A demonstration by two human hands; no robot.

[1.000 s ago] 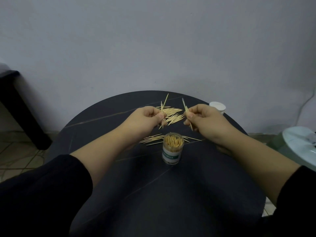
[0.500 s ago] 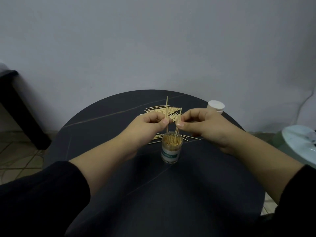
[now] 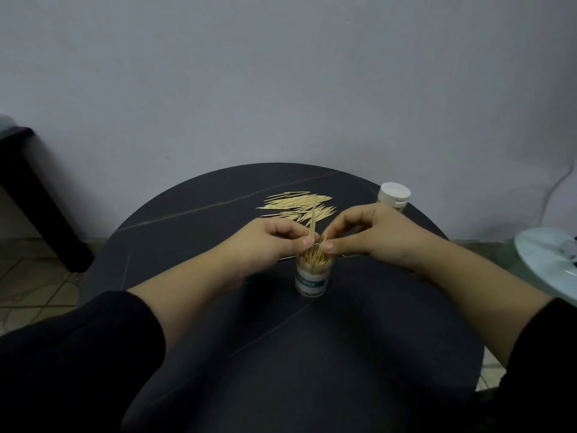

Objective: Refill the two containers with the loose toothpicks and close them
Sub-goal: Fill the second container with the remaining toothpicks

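Observation:
An open clear toothpick container (image 3: 312, 281) with a green and white label stands mid-table, packed with upright toothpicks. My left hand (image 3: 271, 245) pinches a toothpick (image 3: 312, 221) that stands upright over the container's mouth. My right hand (image 3: 371, 235) pinches a few toothpicks whose tips enter the same mouth. A pile of loose toothpicks (image 3: 296, 204) lies on the table behind my hands. A second container (image 3: 394, 196) with a white cap on it stands at the far right edge, partly hidden by my right hand.
The round black table (image 3: 327, 354) sits against a pale wall. A dark piece of furniture (image 3: 28, 195) stands at the left on a tiled floor. A pale round object (image 3: 546, 267) sits off the table's right edge.
Both hands came from the loose pile to the open container's mouth, each carrying toothpicks, and have lowered them so the tips now sit in the container.

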